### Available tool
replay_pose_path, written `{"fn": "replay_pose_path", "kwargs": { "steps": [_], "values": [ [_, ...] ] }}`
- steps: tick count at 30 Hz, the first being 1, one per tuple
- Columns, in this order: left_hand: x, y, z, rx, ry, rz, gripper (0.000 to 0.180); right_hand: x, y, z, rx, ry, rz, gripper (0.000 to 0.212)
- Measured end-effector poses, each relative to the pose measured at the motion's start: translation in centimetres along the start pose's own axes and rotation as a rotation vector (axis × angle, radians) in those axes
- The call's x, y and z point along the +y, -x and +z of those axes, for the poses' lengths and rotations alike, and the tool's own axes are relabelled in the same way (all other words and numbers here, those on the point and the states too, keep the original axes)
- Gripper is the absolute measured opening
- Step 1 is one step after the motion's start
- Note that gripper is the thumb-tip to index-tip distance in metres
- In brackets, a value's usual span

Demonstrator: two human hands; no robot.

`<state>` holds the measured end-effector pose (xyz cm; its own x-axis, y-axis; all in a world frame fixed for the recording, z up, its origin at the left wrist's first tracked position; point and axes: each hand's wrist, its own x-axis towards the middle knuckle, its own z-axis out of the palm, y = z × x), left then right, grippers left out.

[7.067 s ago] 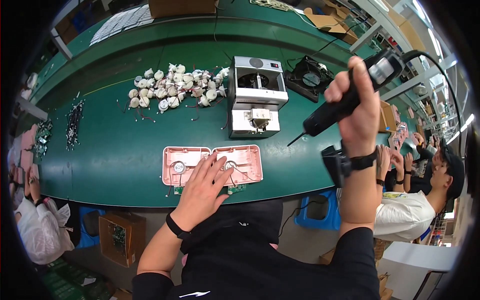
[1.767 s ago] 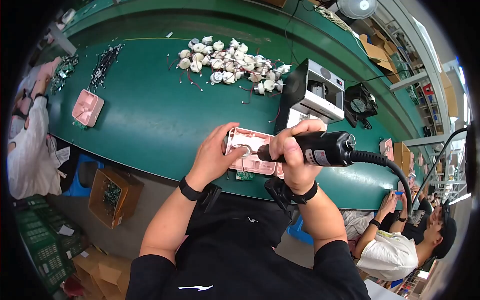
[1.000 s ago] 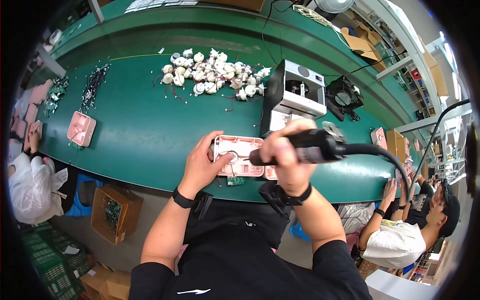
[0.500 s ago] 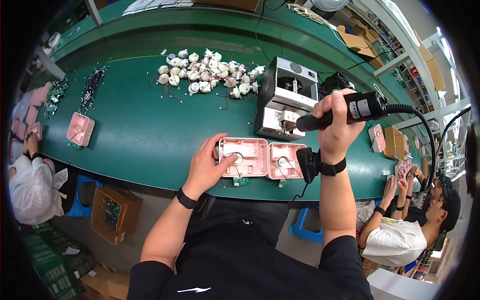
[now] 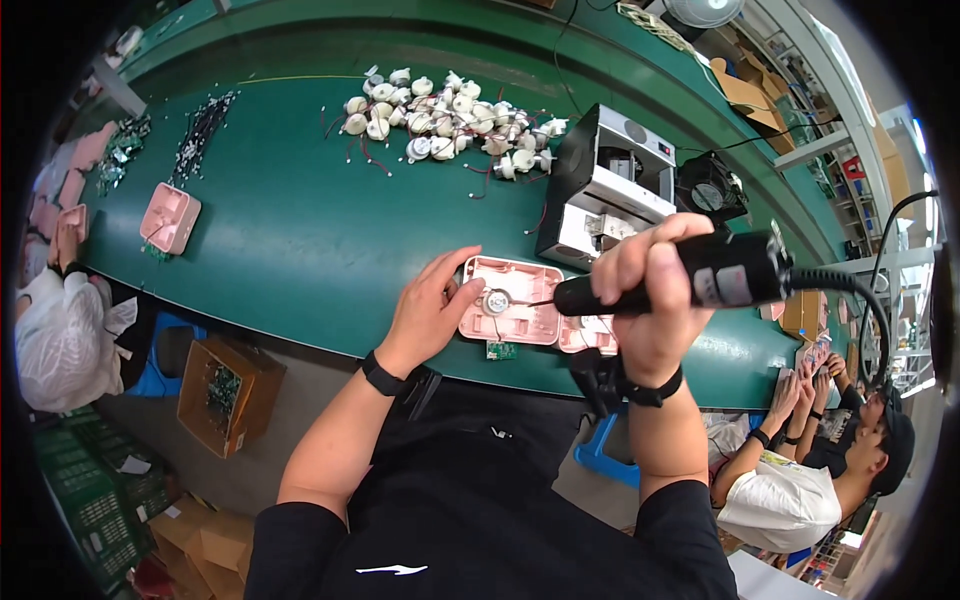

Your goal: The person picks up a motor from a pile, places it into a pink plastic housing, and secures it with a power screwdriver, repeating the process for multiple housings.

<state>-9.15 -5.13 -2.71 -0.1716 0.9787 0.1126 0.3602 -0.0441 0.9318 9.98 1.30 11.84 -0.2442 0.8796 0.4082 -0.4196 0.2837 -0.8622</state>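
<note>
Driver work over a pale pink, open-topped rectangular plastic shell (image 5: pixel 533 323), judging by the poised bit; calls for steady aim and a firm hold on the shell.

Left hand (image 5: pixel 425 315) grips the shell's left wall, thumb near the round silver metal disc part (image 5: pixel 497 301) inside; right hand (image 5: pixel 652 300) is clenched round a black cylindrical corded power driver (image 5: pixel 738 272), its thin bit over the shell's right side, contact unclear. Shell sits flat on the green worktop (image 5: pixel 330 250), inside facing up, ribs and thin dark wire visible; green circuit board (image 5: pixel 501 350) at its near edge, second pink shell (image 5: pixel 590 335) just to its right, partly hidden.
</note>
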Motion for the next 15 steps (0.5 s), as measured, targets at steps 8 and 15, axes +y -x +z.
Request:
{"fn": "replay_pose_path", "kwargs": {
  "steps": [8, 15],
  "values": [
    [0.0, 0.5, -0.3, 0.005, 0.015, -0.027, 0.040, 4.9, 2.1, 3.7, -0.201, 0.155, -0.019, 0.027],
    [-0.1, 0.9, 0.2, 0.028, 0.031, 0.010, 0.041, 6.9, 2.9, 3.2, -0.230, 0.177, 0.016, 0.029]
  ]
}}
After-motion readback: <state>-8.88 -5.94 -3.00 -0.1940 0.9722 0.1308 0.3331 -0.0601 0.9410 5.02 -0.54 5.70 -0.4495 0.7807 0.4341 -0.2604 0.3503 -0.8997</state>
